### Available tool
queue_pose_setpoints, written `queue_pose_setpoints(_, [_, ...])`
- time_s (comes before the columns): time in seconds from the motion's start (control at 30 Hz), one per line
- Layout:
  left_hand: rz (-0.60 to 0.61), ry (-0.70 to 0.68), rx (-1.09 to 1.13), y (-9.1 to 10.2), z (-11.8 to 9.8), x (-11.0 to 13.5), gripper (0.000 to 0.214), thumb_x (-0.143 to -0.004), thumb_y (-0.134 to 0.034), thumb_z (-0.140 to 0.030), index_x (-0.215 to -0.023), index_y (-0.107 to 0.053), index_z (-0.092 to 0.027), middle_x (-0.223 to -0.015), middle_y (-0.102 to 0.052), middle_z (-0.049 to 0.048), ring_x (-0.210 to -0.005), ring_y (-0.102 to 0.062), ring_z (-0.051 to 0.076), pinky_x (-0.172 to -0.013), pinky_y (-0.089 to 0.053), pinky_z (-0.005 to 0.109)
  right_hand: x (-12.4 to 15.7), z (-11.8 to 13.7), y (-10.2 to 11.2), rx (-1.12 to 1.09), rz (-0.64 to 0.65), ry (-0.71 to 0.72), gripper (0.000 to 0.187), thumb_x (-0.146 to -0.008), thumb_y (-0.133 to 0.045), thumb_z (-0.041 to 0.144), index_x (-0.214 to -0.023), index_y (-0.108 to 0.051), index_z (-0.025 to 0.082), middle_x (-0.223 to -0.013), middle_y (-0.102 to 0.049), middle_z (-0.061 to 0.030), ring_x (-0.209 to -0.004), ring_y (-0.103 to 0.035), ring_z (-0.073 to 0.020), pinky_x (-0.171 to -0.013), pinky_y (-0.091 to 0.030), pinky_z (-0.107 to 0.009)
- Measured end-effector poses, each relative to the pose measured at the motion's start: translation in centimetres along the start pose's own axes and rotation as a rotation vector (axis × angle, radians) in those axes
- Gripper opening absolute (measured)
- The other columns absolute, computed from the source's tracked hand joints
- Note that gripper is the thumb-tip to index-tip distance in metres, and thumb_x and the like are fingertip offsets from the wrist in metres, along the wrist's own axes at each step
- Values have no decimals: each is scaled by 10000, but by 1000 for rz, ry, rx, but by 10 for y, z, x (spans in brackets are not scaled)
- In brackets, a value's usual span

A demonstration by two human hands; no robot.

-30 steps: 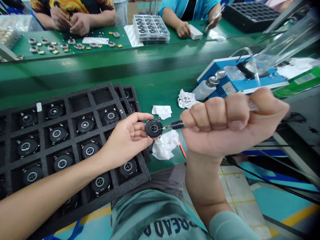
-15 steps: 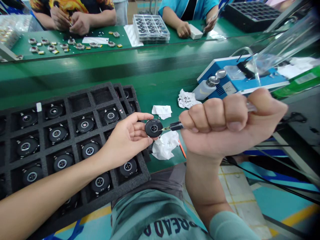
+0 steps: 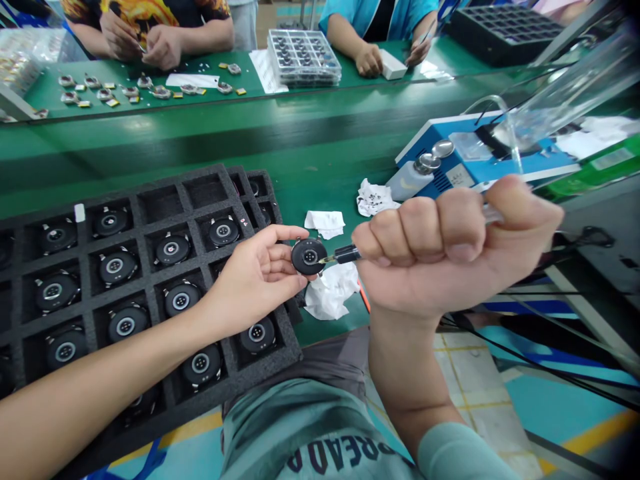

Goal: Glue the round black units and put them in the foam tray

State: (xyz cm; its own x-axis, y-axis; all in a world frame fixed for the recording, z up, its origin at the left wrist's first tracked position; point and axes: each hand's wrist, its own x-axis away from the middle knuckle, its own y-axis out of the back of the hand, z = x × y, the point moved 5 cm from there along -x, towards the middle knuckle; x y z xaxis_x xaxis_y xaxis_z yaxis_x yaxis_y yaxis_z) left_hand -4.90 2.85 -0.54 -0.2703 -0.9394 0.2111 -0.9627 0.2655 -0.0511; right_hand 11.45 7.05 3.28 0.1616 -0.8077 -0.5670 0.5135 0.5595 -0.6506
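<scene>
Green workbench (image 3: 320, 160), "PREAD" shirt (image 3: 295, 427); left hand (image 3: 253, 280) holds disc (image 3: 300, 248), right hand (image 3: 450, 257) syringe (image 3: 347, 254).

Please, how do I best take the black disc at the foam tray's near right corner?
Pinch the disc by its rim, from above: it lies flat, face up, in a cell of the foam tray, open only at the top.

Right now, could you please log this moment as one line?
left hand: round black disc | right hand: black-hubbed syringe, needle at disc
</scene>
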Motion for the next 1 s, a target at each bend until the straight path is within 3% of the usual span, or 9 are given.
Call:
queue_pose_setpoints(0.23, [4, -7, 4, -2, -1, 0, 547, -733, -782, -107, -1232, -562, -147, -967, -751, 59, -845, -741, 167, -810, -591, 310, -1, -1, 0, 13, -54, -12, 658, -911, -497, 653, -437, -323, 231, -390, -129, 85, -348, -107, -77, -378, -200, -273])
queue_pose_setpoints(0.57, [5, -2, 8, -2, 1, 0, 535, -734, -782, -108, -1222, -566, -150, -959, -748, 55, -840, -741, 164, -800, -590, 301, -5, -4, -3, -37, 20, -16, 656, -947, -449, 631, -445, -323, 228, -386, -166, 81, -346, -143, -70, -374, -241, -270])
queue_pose_setpoints(0.8, [2, 9, 8, -2, 1, 1, 539, -729, -780, -93, -1221, -567, -155, -958, -750, 52, -846, -746, 166, -801, -588, 296, -7, -3, -4, -20, -89, -4, 661, -945, -466, 636, -447, -301, 234, -415, -95, 95, -374, -85, -76, -381, -206, -270])
queue_pose_setpoints(1.0, [-3, 18, 12, -2, -1, 2, 527, -723, -787, -85, -1201, -578, -160, -945, -748, 42, -830, -745, 163, -796, -590, 298, -10, -1, -2, 1, -107, 35, 667, -916, -526, 643, -450, -283, 232, -415, -60, 102, -366, -57, -70, -372, -163, -268])
